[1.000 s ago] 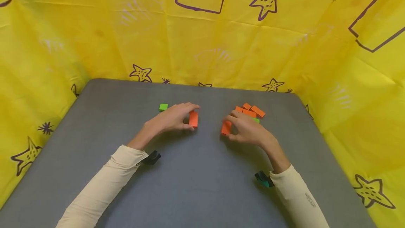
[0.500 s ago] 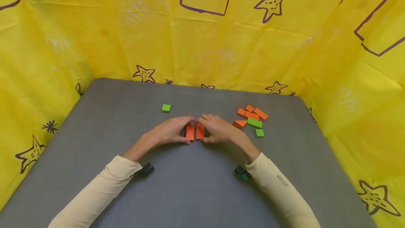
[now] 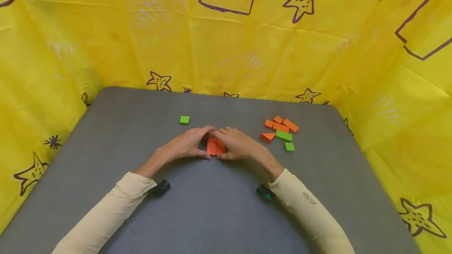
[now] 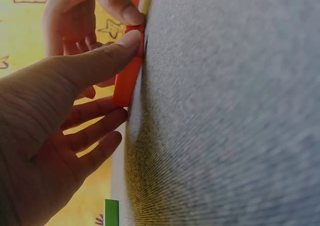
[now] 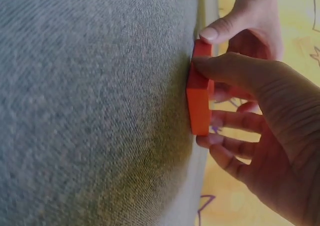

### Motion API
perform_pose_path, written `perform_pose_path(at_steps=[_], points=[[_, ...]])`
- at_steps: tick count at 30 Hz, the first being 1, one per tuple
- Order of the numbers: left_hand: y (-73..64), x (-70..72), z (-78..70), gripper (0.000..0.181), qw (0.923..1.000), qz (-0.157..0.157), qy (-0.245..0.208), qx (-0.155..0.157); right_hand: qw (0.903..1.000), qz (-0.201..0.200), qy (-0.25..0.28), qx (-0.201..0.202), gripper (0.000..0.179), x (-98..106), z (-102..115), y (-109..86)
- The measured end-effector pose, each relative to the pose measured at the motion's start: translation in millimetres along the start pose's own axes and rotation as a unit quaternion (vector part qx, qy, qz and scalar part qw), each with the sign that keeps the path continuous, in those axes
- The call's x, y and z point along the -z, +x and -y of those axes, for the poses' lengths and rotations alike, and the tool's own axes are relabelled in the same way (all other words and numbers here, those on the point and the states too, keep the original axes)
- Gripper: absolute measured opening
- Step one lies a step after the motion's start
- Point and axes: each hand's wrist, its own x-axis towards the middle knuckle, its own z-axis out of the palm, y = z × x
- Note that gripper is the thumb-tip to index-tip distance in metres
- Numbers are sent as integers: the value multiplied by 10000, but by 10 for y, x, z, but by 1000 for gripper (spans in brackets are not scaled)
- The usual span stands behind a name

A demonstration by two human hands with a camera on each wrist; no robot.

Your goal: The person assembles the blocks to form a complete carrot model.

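Two orange rectangular blocks lie side by side on the grey table, their long sides touching in the head view. My left hand (image 3: 185, 143) pinches the left orange block (image 3: 211, 147) between the thumb at its near end and the fingers at its far end. In the same way my right hand (image 3: 241, 144) pinches the right orange block (image 3: 220, 149). The fingertips of both hands come together beyond the blocks. Close up, the left wrist view shows an orange block (image 4: 127, 83) with both thumbs at its near side. An orange block (image 5: 199, 110) also shows in the right wrist view.
A small green block (image 3: 184, 120) stands beyond my left hand. To the right is a cluster of several orange blocks (image 3: 280, 127), an orange triangular block (image 3: 267, 138), a long green block (image 3: 284, 136) and a small green block (image 3: 289, 147). Yellow patterned cloth (image 3: 226, 50) surrounds the table (image 3: 212, 214).
Both hands have brought their orange blocks together at the table's middle, the right one moving left and both coming nearer. The narrow gap between the blocks half a second ago has closed.
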Motion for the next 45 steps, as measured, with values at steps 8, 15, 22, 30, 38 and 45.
perform_pose_path(at_steps=[8,15,22,30,38,45], points=[[28,29,15,92,10000,8,-23,-40,9998,-69,-85,-175,68,-34,27,57],[46,11,11,89,9998,-43,-131,-124,9994,-44,16,-347,66,-25,33,62],[48,17,-1,97,9998,83,-180,-1,9992,54,64,-399,70,-10,32,28],[-17,-20,-50,97,9990,34,-34,-447,9921,-1027,388,-606,58,273,-117,-387],[-58,-26,-119,46,9870,249,850,-1342,9495,-1886,668,-2416,39,568,-903,-1166],[-51,-36,-126,43,9862,401,993,-1261,9600,-798,251,-2673,34,393,-1332,-1607]])
